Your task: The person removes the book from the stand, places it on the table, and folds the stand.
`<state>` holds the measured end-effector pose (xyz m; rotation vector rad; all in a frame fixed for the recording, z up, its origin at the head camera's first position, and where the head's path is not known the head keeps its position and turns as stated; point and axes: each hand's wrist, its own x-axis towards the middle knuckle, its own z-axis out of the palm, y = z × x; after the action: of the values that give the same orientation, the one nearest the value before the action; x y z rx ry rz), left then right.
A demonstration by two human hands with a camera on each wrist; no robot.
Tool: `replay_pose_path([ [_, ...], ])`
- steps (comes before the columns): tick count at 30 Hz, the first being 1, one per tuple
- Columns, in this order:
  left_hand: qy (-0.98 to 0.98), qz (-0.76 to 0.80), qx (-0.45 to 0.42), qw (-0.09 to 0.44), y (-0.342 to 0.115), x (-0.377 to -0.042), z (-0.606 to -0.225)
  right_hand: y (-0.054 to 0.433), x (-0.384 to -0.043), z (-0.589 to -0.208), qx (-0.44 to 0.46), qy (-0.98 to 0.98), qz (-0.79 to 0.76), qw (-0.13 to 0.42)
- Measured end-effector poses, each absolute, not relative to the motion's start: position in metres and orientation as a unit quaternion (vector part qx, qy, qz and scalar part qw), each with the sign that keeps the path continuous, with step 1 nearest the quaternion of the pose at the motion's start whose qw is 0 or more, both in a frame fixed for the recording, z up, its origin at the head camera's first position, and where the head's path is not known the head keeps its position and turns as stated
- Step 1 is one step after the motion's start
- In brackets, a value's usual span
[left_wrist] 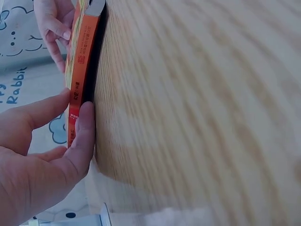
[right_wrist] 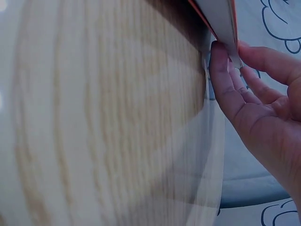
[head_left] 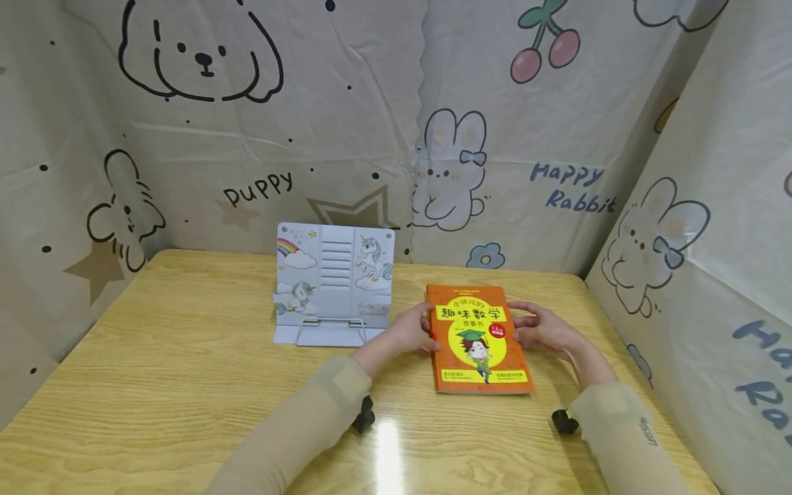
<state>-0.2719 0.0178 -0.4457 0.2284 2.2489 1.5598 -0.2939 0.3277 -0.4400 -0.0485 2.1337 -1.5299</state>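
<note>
An orange book (head_left: 476,344) with a cartoon figure on its cover faces up, between both hands. My left hand (head_left: 411,328) grips its spine side, thumb and fingers on either face in the left wrist view, where the printed spine (left_wrist: 83,61) shows. Along the opposite edge, my right hand (head_left: 546,331) pinches the book; the white page edges (right_wrist: 221,23) appear in the right wrist view. A dark gap or shadow lies under the book, and whether part of it touches the table cannot be told. Left of the book stands a white bookstand (head_left: 337,275) with unicorn drawings and a wire holder.
The wooden table (head_left: 185,385) spreads out under everything. Printed cloth (head_left: 346,124) hangs along the back, left and right sides of it. Black wrist devices (head_left: 564,421) sit under both sleeves.
</note>
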Motion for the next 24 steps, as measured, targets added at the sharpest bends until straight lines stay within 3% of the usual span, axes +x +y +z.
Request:
replay_pose_path([
  [24,0.872,0.455,0.105,0.146,0.0149,-0.2704,-0.4442,0.3242,-0.2886,-0.4337,-0.036,0.833,-0.496,0.243],
])
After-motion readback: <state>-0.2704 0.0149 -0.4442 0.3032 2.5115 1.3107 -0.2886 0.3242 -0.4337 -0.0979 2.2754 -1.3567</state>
